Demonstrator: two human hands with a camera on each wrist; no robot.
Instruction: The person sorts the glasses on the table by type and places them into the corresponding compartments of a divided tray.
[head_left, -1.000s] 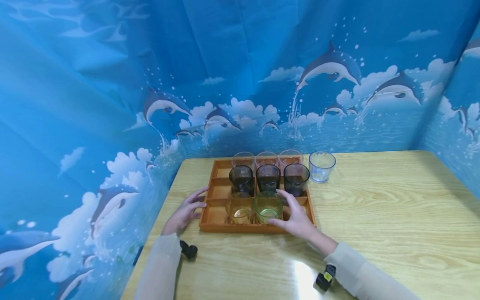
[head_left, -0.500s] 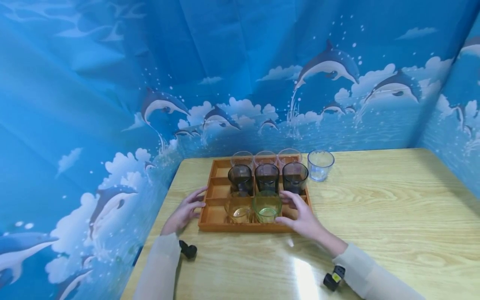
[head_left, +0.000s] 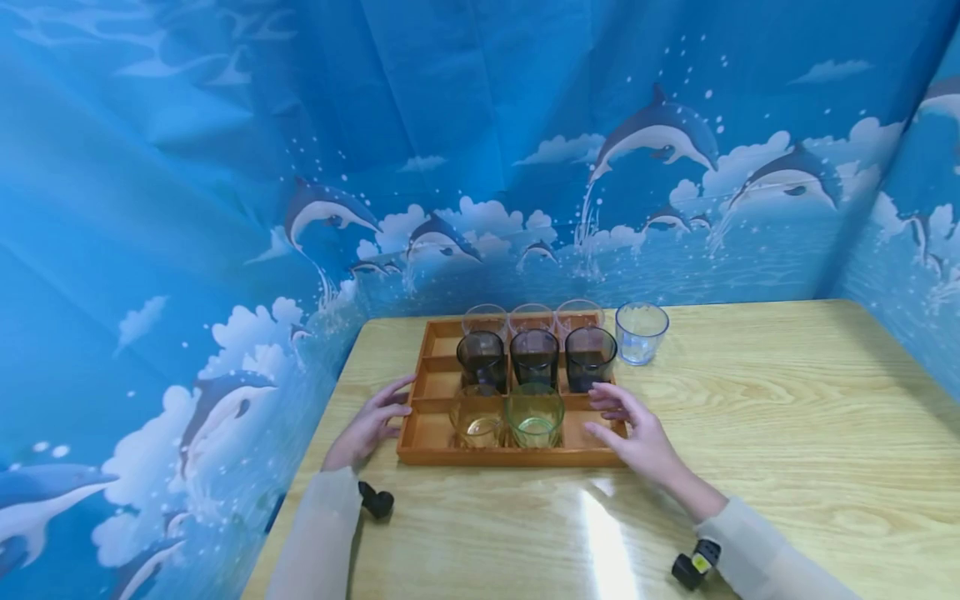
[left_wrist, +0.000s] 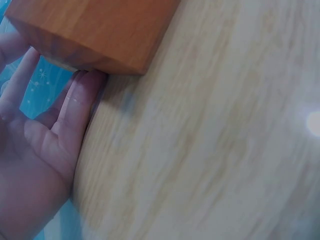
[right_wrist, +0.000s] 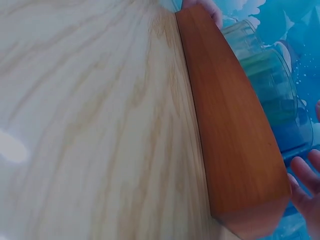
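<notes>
A wooden compartment tray (head_left: 442, 457) lies on the table with several glasses in it. My left hand (head_left: 367, 429) rests against its left side, the fingers (left_wrist: 75, 107) fairly straight and touching the wood in the left wrist view. Over the front right compartment (head_left: 581, 429) my right hand (head_left: 637, 437) hovers with spread fingers and holds nothing. Left of it stand a green glass (head_left: 536, 421) and an amber glass (head_left: 482, 425) in the front row. Three dark glasses, one of them this dark glass (head_left: 592, 362), fill part of the middle row.
Three clear pinkish glasses, including this pinkish glass (head_left: 579, 315), stand in the back row. A bluish clear glass (head_left: 641, 335) is outside the tray, at its back right. Behind the wooden table (head_left: 780, 433) hangs a blue dolphin-print curtain (head_left: 480, 125).
My right hand has let go of the green glass and moved right, away from it. The green glass stays in the front row. My left hand has stayed at the tray's side.
</notes>
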